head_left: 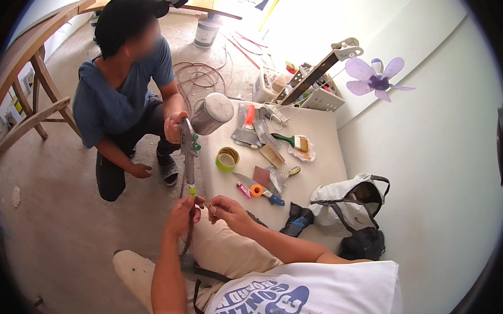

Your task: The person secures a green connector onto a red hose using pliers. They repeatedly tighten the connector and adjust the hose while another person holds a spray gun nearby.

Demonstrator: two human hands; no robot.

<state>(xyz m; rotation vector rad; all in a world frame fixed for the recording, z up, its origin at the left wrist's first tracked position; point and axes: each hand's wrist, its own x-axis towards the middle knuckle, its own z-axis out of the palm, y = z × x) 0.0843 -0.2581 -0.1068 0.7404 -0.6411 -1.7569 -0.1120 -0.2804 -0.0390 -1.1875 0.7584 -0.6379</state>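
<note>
A co-worker's hand holds a spray gun with a silver cup and green knobs, its handle pointing toward me. My left hand is closed on the hose fitting below the handle, where a reddish hose runs down past my wrist. Just to the right, my right hand has its fingertips pinched on a small thin item that I cannot make out. Beside both hands, a pale platform bears a tape roll, putty knives, a green brush and a blue-handled knife.
A co-worker crouches at the left beside a wooden trestle table. Coiled hoses and a white bucket lie behind. A tool bin, a purple fan and a pale bag are at the right, near the wall.
</note>
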